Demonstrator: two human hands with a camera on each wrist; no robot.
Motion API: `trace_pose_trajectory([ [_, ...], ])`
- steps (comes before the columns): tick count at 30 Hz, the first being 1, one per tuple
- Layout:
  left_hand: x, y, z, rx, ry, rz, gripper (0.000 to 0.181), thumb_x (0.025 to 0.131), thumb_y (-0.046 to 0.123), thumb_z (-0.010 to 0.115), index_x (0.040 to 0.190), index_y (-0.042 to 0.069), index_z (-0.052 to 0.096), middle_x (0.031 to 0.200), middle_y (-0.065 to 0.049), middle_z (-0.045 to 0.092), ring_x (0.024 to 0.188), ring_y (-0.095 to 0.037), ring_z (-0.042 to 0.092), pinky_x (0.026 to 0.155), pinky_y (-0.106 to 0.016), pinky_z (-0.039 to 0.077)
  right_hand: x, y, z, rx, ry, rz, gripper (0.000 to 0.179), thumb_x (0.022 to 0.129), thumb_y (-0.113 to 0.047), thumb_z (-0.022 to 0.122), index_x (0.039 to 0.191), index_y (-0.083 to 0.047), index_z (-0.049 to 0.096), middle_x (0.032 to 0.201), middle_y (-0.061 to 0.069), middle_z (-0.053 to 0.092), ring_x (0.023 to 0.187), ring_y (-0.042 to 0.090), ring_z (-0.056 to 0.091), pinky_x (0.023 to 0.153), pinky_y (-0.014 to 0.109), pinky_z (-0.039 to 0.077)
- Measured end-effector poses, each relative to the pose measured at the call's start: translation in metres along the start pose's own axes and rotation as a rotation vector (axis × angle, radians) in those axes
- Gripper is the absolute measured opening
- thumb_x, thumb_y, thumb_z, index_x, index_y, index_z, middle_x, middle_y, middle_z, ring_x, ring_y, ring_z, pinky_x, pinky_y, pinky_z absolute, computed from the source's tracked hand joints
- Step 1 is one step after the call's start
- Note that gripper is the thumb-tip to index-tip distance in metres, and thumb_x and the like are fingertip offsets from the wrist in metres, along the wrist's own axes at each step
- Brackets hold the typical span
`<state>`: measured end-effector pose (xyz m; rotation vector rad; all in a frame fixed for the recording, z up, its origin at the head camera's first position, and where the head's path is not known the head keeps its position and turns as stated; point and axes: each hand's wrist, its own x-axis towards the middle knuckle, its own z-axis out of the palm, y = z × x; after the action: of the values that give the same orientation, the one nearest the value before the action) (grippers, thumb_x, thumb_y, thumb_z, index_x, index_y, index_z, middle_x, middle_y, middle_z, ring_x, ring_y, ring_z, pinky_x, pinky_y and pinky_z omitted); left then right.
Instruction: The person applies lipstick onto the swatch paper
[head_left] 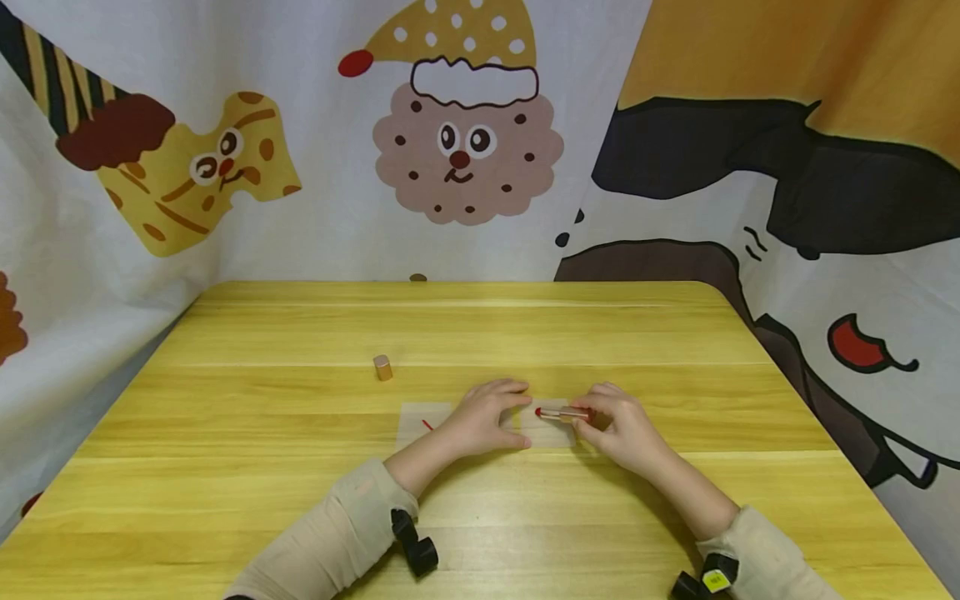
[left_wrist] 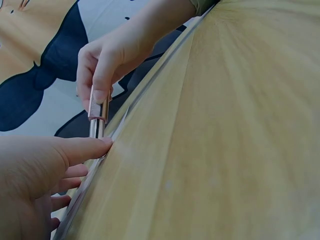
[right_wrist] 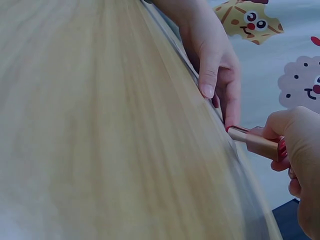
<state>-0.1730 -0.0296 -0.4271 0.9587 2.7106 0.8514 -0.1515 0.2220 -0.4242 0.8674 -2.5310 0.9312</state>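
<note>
A lipstick with a red tip and a shiny rose-gold tube is pinched between the thumb and fingers of my right hand. Its tip points left, close over a thin pale sheet on the table. My left hand rests on the middle of that sheet, fingertips and thumb spread against it. Left of this hand, the sheet bears a short red stroke. In the right wrist view the lipstick comes right up beside my left fingertips.
A copper-coloured lipstick cap stands upright on the wooden table, behind and left of the sheet. Beyond the table's far edge hangs a white curtain printed with cartoon figures. Black wrist cameras sit on both sleeves.
</note>
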Motion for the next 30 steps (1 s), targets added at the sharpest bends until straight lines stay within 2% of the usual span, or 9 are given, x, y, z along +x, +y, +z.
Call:
trace_pose_trajectory([
  [23,0.000,0.001,0.001,-0.001,-0.008,-0.004,0.064,0.082,0.040,0.075,0.137,0.014,0.054,0.150,0.002,0.036,0.140,-0.023,0.025,0.112,-0.051,0.014,-0.009,-0.003,-0.010,-0.013,-0.039,0.023,0.017,0.076,-0.001,0.076,0.092,-0.005,0.073,0.086,-0.008,0.062,0.079,0.007,0.053,0.066,0.028,0.050],
  [30,0.000,0.001,0.001,0.005,-0.004,-0.003,0.065,0.081,0.040,0.076,0.137,0.013,0.054,0.150,0.001,0.037,0.140,-0.023,0.026,0.112,-0.050,0.014,-0.013,-0.003,-0.012,-0.006,-0.039,0.022,0.017,0.076,0.000,0.076,0.093,-0.006,0.074,0.082,-0.013,0.057,0.075,0.006,0.051,0.063,0.026,0.048],
])
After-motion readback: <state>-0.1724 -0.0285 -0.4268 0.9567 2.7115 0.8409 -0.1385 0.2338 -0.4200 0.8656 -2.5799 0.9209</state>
